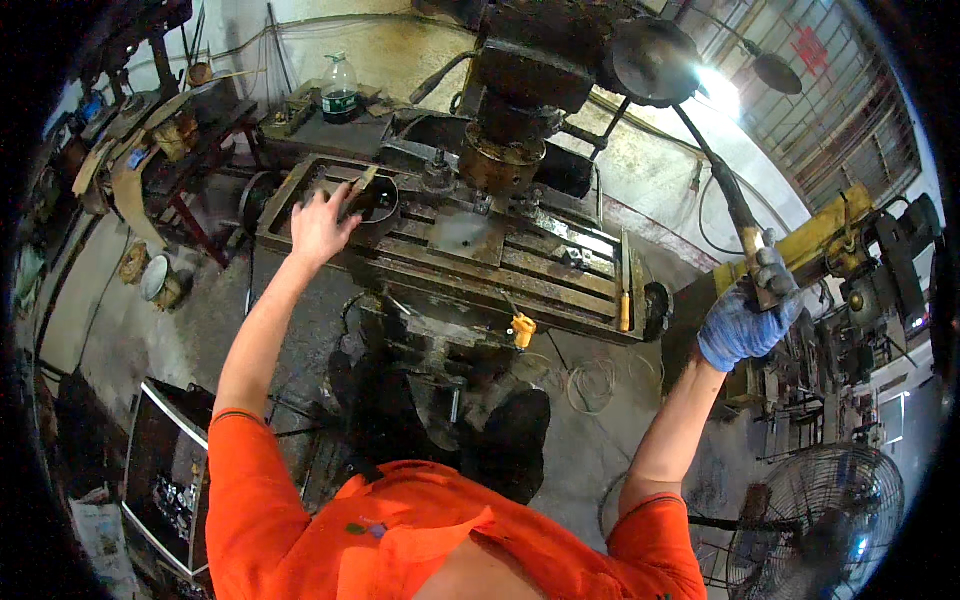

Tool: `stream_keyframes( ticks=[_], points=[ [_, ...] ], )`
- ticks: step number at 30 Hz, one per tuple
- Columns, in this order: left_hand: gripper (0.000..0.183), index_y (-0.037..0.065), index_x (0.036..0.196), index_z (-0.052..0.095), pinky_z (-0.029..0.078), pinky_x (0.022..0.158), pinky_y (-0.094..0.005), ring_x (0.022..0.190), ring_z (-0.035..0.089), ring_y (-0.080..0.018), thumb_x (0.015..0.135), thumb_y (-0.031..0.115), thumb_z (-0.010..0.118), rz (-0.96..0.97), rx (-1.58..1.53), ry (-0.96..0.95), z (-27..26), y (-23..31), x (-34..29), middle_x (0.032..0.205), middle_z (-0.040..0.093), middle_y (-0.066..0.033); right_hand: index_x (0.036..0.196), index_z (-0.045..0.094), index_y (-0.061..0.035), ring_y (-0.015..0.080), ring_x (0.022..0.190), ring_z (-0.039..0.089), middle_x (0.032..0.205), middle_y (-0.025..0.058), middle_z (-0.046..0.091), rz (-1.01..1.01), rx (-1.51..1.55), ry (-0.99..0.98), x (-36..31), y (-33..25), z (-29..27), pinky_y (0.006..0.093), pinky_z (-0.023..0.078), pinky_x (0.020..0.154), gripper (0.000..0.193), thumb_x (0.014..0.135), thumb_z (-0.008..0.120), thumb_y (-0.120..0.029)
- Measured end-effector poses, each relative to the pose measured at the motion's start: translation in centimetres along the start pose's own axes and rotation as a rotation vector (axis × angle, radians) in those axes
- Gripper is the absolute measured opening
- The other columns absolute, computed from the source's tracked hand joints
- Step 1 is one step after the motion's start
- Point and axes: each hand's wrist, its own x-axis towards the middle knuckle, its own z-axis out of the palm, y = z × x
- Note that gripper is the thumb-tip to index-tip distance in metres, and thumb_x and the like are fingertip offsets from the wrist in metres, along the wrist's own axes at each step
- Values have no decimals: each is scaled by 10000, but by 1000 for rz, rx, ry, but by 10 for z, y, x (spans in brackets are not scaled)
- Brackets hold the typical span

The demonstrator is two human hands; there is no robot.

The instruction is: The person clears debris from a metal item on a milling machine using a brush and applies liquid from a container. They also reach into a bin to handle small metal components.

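Observation:
My bare left hand (322, 228) is over the left part of the machine table (410, 240), fingers spread and slightly blurred. A brush-like stick with a pale end (366, 181) lies between its thumb and forefinger; I cannot tell whether they touch it. Right beside the fingers stands a round dark pot (391, 206). My right hand (750, 315), in a blue-grey glove, is closed round the wooden grip (752, 250) of a long dark lever (728, 185). The machine's spindle head (503, 155) hangs above a flat metal plate (466, 240) on the slotted table.
A yellow-handled tool (626, 305) lies at the table's right end. A yellow control box (522, 330) hangs at the front edge. Behind stands a large clear bottle (339, 90). A black fan (820, 520) is at lower right, an open drawer cabinet (165, 470) at lower left.

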Motion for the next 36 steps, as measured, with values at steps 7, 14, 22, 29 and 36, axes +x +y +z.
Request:
stream_keyframes(
  ticks=[7,14,22,29,36],
  points=[
    [356,111,1129,513,465,616,-432,696,589,-333,785,195,543,78,-72,-4,20,-38,2,726,606,-171,754,493,-39,279,905,517,769,120,528,-27,-57,-69,2,-6,6,483,286,983,290,882,387,-276],
    [237,125,1004,607,470,598,-421,696,591,-322,788,167,517,172,-100,54,4,-22,2,778,604,-139,753,510,-32,275,893,522,751,103,526,1,1,-69,12,1,-9,466,303,953,321,872,409,-313],
    [227,121,868,638,475,605,-413,721,600,-301,656,84,566,321,126,-268,10,-16,29,744,610,-128,778,528,-33,276,904,530,763,106,542,23,43,-90,10,-3,-5,458,277,993,281,871,421,-276],
    [250,149,969,629,466,629,-419,734,587,-307,729,136,561,306,60,-152,-35,-33,4,816,598,-131,766,514,-38,250,893,535,774,105,544,-3,1,-84,9,-1,-8,413,331,941,273,875,418,-269],
    [261,130,994,624,465,643,-416,752,579,-324,742,145,560,285,27,-176,-87,-44,-25,827,610,-123,758,489,-26,239,881,539,826,128,568,-51,-170,-88,8,-3,-6,388,376,876,310,878,416,-303]
  ],
)
